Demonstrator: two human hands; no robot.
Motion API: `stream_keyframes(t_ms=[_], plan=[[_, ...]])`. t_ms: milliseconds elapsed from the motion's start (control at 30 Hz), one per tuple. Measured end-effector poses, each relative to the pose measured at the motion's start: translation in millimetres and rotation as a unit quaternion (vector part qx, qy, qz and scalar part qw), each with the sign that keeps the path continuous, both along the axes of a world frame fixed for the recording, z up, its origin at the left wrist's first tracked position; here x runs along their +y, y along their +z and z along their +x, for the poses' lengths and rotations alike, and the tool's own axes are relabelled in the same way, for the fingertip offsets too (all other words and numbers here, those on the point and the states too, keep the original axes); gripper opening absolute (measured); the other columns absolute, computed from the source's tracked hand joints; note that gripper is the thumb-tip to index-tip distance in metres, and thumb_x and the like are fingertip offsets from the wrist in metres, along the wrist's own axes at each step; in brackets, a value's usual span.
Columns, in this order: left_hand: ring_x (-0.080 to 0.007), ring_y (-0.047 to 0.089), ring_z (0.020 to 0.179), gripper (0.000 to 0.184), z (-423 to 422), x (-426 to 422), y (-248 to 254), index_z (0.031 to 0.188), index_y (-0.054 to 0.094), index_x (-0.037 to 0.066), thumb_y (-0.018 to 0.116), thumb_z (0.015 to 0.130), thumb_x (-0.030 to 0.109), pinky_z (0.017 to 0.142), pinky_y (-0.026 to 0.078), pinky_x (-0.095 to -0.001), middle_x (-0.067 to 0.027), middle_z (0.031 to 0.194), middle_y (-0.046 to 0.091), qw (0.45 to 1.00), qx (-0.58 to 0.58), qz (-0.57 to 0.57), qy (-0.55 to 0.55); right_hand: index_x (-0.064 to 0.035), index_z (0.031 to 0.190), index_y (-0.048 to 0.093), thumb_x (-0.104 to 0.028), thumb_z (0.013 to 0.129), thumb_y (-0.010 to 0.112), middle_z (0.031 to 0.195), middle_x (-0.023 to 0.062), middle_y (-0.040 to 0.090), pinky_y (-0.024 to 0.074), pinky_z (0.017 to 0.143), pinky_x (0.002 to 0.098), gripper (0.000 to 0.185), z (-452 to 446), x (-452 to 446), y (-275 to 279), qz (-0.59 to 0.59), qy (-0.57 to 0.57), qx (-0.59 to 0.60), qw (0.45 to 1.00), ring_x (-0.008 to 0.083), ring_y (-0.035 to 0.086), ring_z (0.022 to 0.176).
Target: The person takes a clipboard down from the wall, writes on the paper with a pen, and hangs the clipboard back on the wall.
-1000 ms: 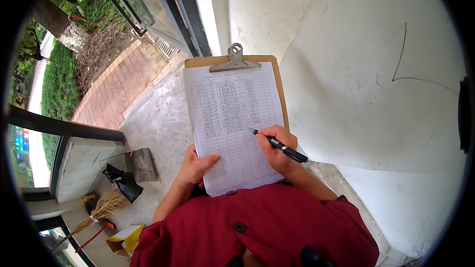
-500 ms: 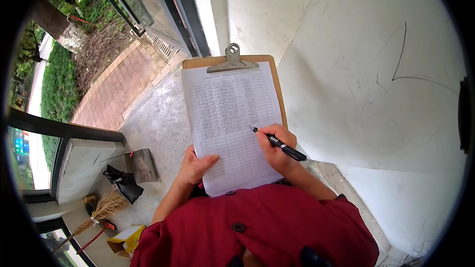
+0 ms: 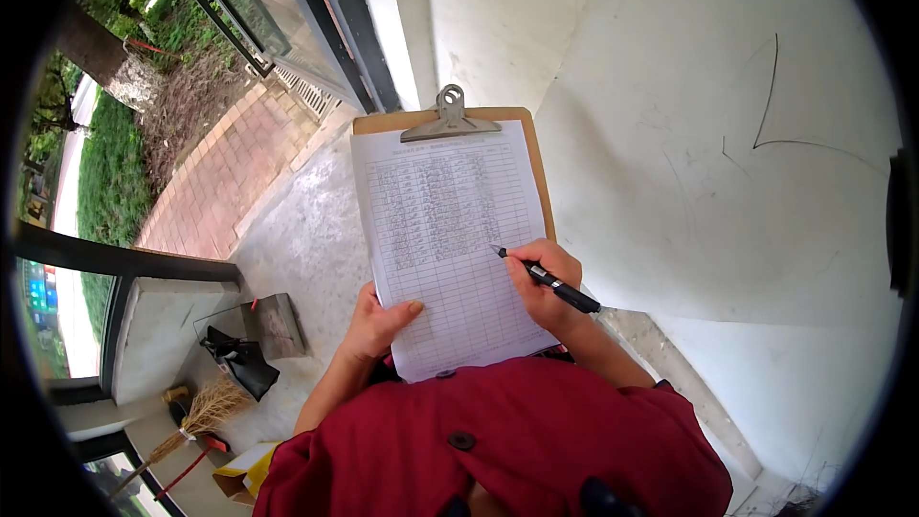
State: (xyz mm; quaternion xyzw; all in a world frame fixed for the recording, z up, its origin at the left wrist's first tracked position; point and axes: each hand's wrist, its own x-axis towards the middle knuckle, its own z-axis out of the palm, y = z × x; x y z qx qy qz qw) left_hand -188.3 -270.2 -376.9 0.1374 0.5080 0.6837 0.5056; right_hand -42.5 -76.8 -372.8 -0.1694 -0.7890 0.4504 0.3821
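A brown clipboard (image 3: 543, 177) with a metal clip (image 3: 450, 121) bears a white sheet (image 3: 459, 302) printed with a table, its upper rows filled with handwriting. My left hand (image 3: 381, 323) grips the lower left edge of the board, thumb on the paper, its other fingers hidden underneath. My right hand (image 3: 548, 287) holds a black pen (image 3: 565, 293) between thumb and fingers. The pen's tip is at the right part of the last filled rows; whether it touches the paper I cannot tell.
An open glass door (image 3: 287, 19) stands at the upper left, with brick paving (image 3: 215, 172) outside. A straw broom (image 3: 211, 409), a black bag (image 3: 244, 361), a dustpan (image 3: 276, 325) and a yellow box (image 3: 251, 469) are at the lower left. A marked white wall (image 3: 689, 230) rises at the right.
My right hand and the pen have shifted slightly to the right over the sheet. My left hand keeps its hold. The view of the surroundings has moved a little.
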Motion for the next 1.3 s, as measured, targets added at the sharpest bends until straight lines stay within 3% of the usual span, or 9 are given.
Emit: stream_keyframes(t_ms=[233,333,533,733,833,1300], plan=[[-0.0169,0.058,0.093,0.036,0.2,1.6,1.6,0.111,0.055,-0.003,0.064,0.076,0.004,0.084,0.047,-0.0321,-0.0091,0.104,0.062,1.000,0.007,-0.013,-0.002,-0.0017,0.079,0.058,0.001,0.074,0.066,0.068,0.0099,0.058,0.0438,0.051,0.0280,0.010,2.9,1.2,2.8,-0.011,0.006,-0.008,1.000,0.0203,0.056,0.056],[-0.0168,0.059,0.093,0.036,0.2,1.6,0.8,0.111,0.055,-0.003,0.064,0.077,0.004,0.083,0.047,-0.0321,-0.0092,0.104,0.062,1.000,0.006,-0.011,0.001,0.0002,0.079,0.058,-0.001,0.077,0.064,0.067,0.0074,0.058,0.0424,0.052,0.0233,0.007,2.0,1.8,2.5,-0.006,0.009,-0.002,1.000,0.0117,0.053,0.055],[-0.0178,0.059,0.092,0.045,2.7,4.8,6.2,0.113,0.053,-0.003,0.064,0.073,0.013,0.082,0.046,-0.0315,-0.0100,0.103,0.062,0.999,0.027,-0.044,0.007,0.0001,0.078,0.057,-0.002,0.078,0.064,0.065,0.0070,0.058,0.0422,0.051,0.0237,0.007,2.0,3.8,-1.9,0.001,-0.001,-0.008,1.000,0.0119,0.053,0.055],[-0.0178,0.059,0.091,0.043,1.1,4.0,3.9,0.112,0.054,-0.003,0.064,0.073,0.013,0.081,0.047,-0.0317,-0.0101,0.103,0.062,0.999,0.019,-0.044,0.002,-0.0002,0.078,0.057,-0.003,0.078,0.063,0.065,0.0068,0.057,0.0423,0.052,0.0237,0.007,2.4,3.7,-0.9,0.004,-0.011,-0.019,1.000,0.0119,0.052,0.054],[-0.0171,0.059,0.091,0.033,-0.1,3.9,2.8,0.109,0.056,-0.003,0.064,0.078,0.003,0.082,0.048,-0.0319,-0.0098,0.103,0.062,1.000,-0.010,-0.007,0.008,-0.0002,0.078,0.057,-0.002,0.078,0.063,0.066,0.0069,0.058,0.0423,0.052,0.0236,0.007,1.7,3.5,-0.4,-0.007,-0.011,-0.015,1.000,0.0115,0.052,0.055],[-0.0172,0.059,0.091,0.033,-1.2,3.0,0.6,0.109,0.056,-0.003,0.064,0.077,0.003,0.082,0.047,-0.0324,-0.0094,0.102,0.063,1.000,-0.003,-0.010,0.004,0.0001,0.078,0.056,-0.001,0.079,0.062,0.066,0.0066,0.057,0.0408,0.051,0.0233,0.006,-2.1,3.8,-1.6,-0.004,-0.017,0.005,1.000,0.0107,0.051,0.054]])
